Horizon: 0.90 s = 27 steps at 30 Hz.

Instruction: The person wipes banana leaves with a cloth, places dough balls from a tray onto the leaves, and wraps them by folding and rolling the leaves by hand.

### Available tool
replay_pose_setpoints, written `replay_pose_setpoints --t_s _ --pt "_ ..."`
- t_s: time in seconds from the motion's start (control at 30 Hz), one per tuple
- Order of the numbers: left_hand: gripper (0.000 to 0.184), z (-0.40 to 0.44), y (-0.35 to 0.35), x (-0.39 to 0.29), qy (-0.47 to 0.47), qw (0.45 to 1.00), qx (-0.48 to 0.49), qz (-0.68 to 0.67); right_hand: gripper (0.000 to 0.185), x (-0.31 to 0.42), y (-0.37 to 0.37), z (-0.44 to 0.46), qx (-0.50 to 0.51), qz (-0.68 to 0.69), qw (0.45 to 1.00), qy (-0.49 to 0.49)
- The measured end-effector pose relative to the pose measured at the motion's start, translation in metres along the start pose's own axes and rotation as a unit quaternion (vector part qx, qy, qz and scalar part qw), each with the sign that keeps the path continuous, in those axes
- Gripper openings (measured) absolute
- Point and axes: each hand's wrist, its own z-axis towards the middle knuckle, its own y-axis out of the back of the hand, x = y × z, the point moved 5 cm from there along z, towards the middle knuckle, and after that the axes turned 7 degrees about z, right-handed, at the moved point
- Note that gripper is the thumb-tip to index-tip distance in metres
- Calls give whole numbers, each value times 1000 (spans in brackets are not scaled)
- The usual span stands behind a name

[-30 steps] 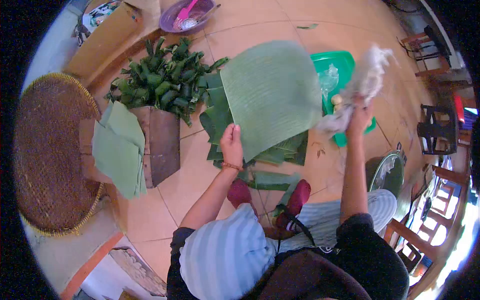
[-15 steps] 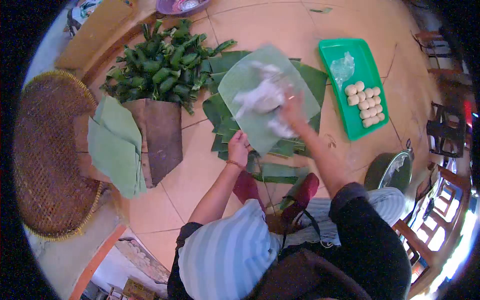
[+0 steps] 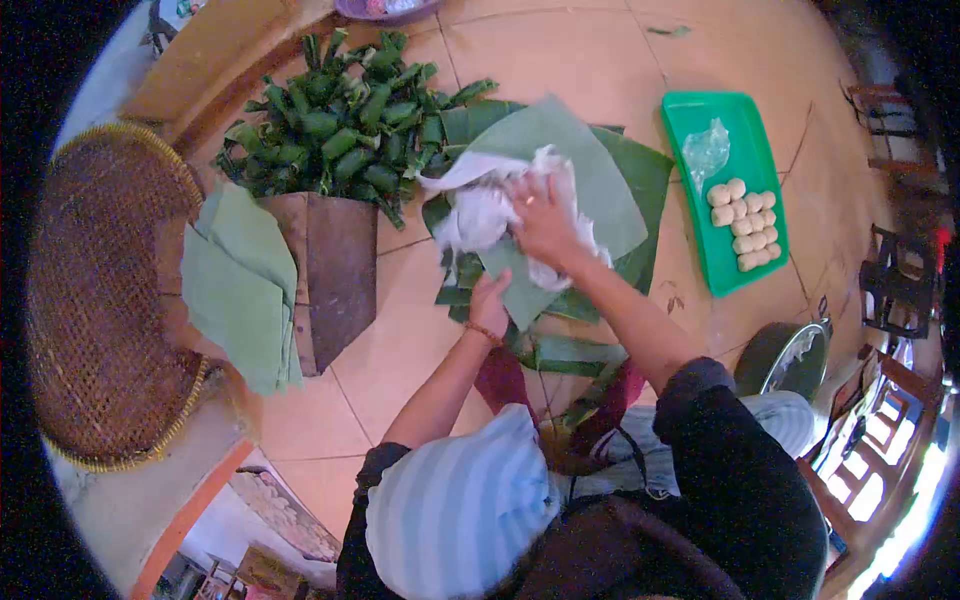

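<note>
A pale green banana leaf sheet (image 3: pixel 595 170) lies over a stack of darker leaf pieces (image 3: pixel 650 200) on the floor. My left hand (image 3: pixel 489 305) pinches the sheet's near left edge. My right hand (image 3: pixel 545 225) presses a crumpled white cloth (image 3: pixel 475 215) onto the sheet, fingers bent into the fabric. The cloth spreads to both sides of that hand and covers the sheet's middle and left part. Some fingertips are hidden in the folds.
Folded leaf bundles (image 3: pixel 340 130) are heaped behind a brown box (image 3: pixel 340 280). Leaf sheets (image 3: pixel 240 290) lie beside a woven tray (image 3: pixel 110 300). A green tray (image 3: pixel 735 275) holds pale dough balls (image 3: pixel 745 225) and a plastic bag (image 3: pixel 707 150). A metal pot (image 3: pixel 785 360) stands at right.
My right hand has moved left over the leaf sheet with the white cloth, which now lies farther left and more spread. My left hand stays at the sheet's near edge. The view has shifted slightly.
</note>
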Motion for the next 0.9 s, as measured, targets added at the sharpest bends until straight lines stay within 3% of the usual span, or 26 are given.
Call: replay_pose_setpoints --t_s 0.07,0.17,0.27,0.3,0.4,0.47,0.57,0.6,0.67,0.7,0.8,0.9 --pt "33 2 -9 -16 -16 997 -11 78 67 -26 8 31 -112 -19 993 -34" --pt "33 1 -8 -14 -17 999 -15 48 71 1 -5 25 -46 -4 999 8" --pt "34 18 16 4 -148 980 -10 133 72 44 -19 -1 48 81 982 166" --pt "34 15 17 7 -108 985 -17 137 71 50 -25 -3 78 93 970 211" --pt "35 -9 0 -9 -9 987 -31 156 58 12 -18 55 -4 -15 991 136" --pt "36 -17 -15 -28 14 986 -39 162 55 -33 -13 92 -44 -25 998 25" --pt "36 -16 -21 -42 68 990 64 110 54 -46 11 97 -111 -46 992 -46" --pt "36 -9 -17 -43 72 994 59 59 57 -39 9 91 -77 -20 995 -63" --pt "35 18 -2 -33 81 994 51 -49 59 1 9 47 -66 14 996 58" --pt "36 25 3 -29 73 996 44 -35 60 15 9 33 -54 34 991 120" --pt "39 22 17 -16 54 998 -7 11 64 -5 24 24 11 53 988 144" --pt "41 15 14 -16 36 995 -66 69 63 -77 30 55 -69 22 996 -42"
